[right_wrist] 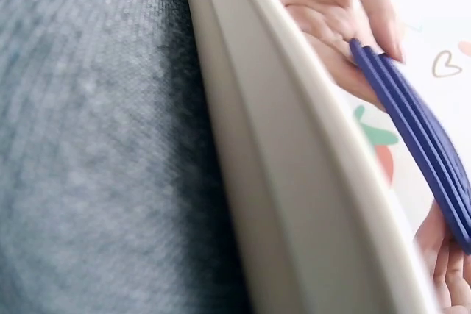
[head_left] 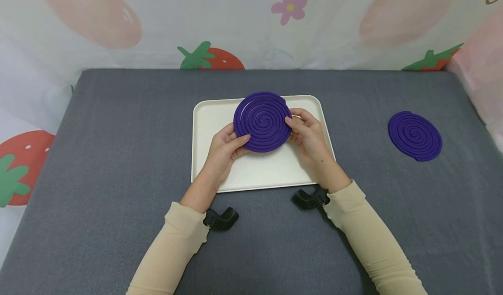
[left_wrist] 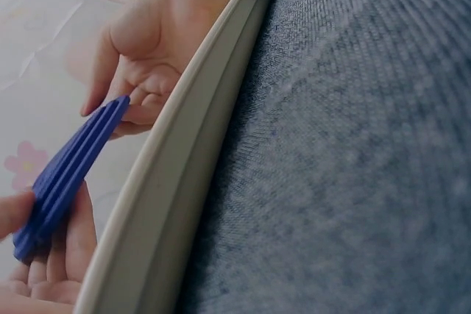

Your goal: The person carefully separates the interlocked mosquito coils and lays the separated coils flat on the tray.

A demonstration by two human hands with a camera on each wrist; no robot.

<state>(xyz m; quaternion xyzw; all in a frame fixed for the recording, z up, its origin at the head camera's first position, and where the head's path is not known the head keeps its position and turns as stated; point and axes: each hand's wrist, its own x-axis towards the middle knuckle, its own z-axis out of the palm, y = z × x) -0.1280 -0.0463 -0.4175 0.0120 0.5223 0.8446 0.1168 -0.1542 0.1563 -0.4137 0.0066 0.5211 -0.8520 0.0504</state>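
Observation:
Both hands hold a round purple spiral coaster [head_left: 262, 122], tilted up above a cream tray [head_left: 259, 173]. At its lower left edge the left hand [head_left: 225, 149] pinches it, thumb on the face and fingers behind. The right hand [head_left: 308, 133] grips the right edge the same way. Seen edge-on in the left wrist view, the coaster [left_wrist: 70, 174] shows its ridged rim above the tray's side wall [left_wrist: 173, 159]. In the right wrist view the coaster [right_wrist: 416, 141] spans between the two hands.
A second purple spiral coaster [head_left: 415, 136] lies flat on the grey tabletop [head_left: 393, 225], right of the tray. Behind the table hangs a white curtain [head_left: 251, 20] printed with strawberries and flowers. Black wrist devices [head_left: 222, 219] sit below both hands.

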